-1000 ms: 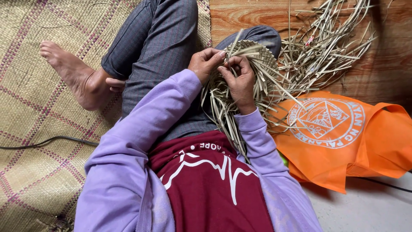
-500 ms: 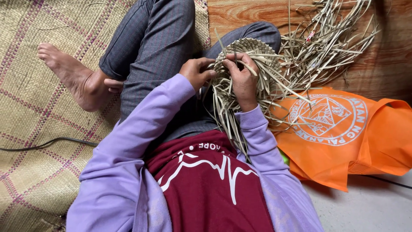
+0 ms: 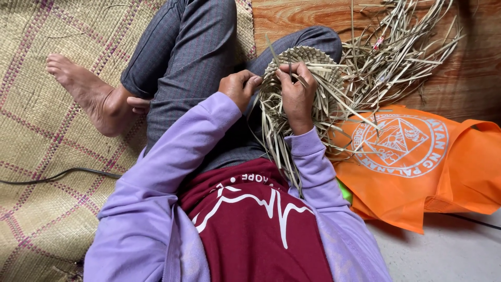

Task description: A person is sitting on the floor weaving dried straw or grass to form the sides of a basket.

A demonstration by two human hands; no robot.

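A person sits on the floor with legs folded, and a round woven piece (image 3: 313,68) of pale dried strips rests against the raised knee, held between both hands. The left hand (image 3: 240,87) is curled into a loose fist at the piece's left edge, its fingers closed on a few strips there. The right hand (image 3: 297,91) lies over the middle of the weave with its fingertips (image 3: 289,70) pinched together on a single narrow strip near the top (the exact strip is hard to follow among the others). The two hands sit close together, just apart, each clamped on the straw. Long unwoven ends (image 3: 284,151) hang from the piece down over the lap, between the lilac sleeves. Just beyond the knee, on the wooden floor (image 3: 292,15), lies a loose heap of dried strips (image 3: 402,47), some of them reaching onto an orange fabric bag (image 3: 433,172) with a white round print that lies to the person's right. To the left a woven mat (image 3: 42,172) with pinkish lines covers the floor, a bare foot (image 3: 86,91) rests on it, and a dark cable (image 3: 57,176) runs across it.
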